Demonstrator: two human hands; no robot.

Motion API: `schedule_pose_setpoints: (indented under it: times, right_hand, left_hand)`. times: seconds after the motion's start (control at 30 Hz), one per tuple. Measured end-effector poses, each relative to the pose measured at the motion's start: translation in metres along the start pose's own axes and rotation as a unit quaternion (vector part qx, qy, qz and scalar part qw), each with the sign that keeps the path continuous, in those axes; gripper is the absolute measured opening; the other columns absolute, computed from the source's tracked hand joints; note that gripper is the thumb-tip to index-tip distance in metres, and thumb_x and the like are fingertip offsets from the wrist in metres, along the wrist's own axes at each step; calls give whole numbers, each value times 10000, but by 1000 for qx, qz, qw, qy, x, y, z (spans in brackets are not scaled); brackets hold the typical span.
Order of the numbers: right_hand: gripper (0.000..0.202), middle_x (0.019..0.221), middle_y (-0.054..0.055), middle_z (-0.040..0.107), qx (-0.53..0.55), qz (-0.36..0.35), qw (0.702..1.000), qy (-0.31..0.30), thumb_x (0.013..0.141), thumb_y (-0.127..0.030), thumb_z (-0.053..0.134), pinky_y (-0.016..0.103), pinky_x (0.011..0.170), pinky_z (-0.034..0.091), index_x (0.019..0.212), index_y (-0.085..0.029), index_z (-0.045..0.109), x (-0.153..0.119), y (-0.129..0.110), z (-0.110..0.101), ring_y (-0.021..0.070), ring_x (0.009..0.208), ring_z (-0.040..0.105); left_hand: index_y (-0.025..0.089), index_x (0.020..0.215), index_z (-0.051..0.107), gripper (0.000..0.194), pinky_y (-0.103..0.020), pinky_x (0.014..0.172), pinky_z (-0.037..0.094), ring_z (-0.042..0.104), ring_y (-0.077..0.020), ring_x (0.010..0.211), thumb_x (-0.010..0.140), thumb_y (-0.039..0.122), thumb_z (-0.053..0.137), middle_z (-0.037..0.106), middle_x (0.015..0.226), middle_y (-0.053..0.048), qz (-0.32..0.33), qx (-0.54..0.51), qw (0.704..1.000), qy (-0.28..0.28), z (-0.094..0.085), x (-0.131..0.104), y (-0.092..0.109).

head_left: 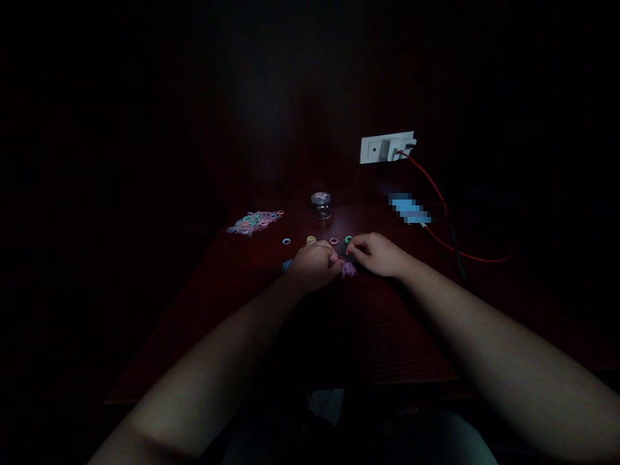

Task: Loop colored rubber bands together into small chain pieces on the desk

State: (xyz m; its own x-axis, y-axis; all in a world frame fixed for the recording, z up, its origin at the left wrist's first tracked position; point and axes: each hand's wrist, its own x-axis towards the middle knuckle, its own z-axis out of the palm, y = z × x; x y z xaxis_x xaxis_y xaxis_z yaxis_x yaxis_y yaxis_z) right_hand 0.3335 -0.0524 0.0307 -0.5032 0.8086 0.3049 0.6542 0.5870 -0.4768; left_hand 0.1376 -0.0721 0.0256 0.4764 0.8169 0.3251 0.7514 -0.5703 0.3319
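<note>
My left hand (314, 266) is closed, thumb against fingers, above the table between a blue bundle of small elastic bands (287, 265) and a purple bundle (348, 268). Its thumb tip is close to the purple bundle; what it pinches, if anything, is hidden. My right hand (378, 254) has its fingers curled in a pinch beside a green hair tie (349, 239). Whatever lies between those fingertips is too small to make out. Beyond the hands sit a pink hair tie (334, 241), a yellow one (310, 239) and a blue one (286, 241).
A loose heap of pastel bands (255, 222) lies at the back left of the dark red table (213, 323). Behind the hands stands a clear round jar (320, 206). A blurred blue device (409, 208) is on a red cable (455, 253) from the wall socket (374, 150).
</note>
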Motion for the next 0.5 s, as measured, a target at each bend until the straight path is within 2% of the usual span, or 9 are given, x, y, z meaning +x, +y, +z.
schedule_pose_setpoints:
  times: [0.13,0.27,0.5]
  right_hand:
    - [166,745,22,685,7,-6,1000,-6,813,-192,506,242,647,390,783,-170,667,0,2,1,124,636,567]
    - [135,740,15,684,-8,-25,1000,-16,768,-172,543,241,667,411,803,-180,673,-1,6,0,132,654,591]
    - [171,749,10,685,-46,-36,998,-37,708,-137,573,259,716,419,814,-196,693,-2,6,-3,130,652,583]
  left_hand:
    - [185,694,655,254,-296,855,473,608,-165,845,865,265,485,683,847,-38,23,16,1000,-5,-5,1,-1]
    - [187,762,691,181,-329,918,458,607,-190,890,816,212,520,691,873,-54,22,57,998,7,-7,2,-7]
    - [217,781,719,148,-350,935,451,603,-195,917,790,254,576,695,905,-38,29,57,998,-26,-4,1,-14]
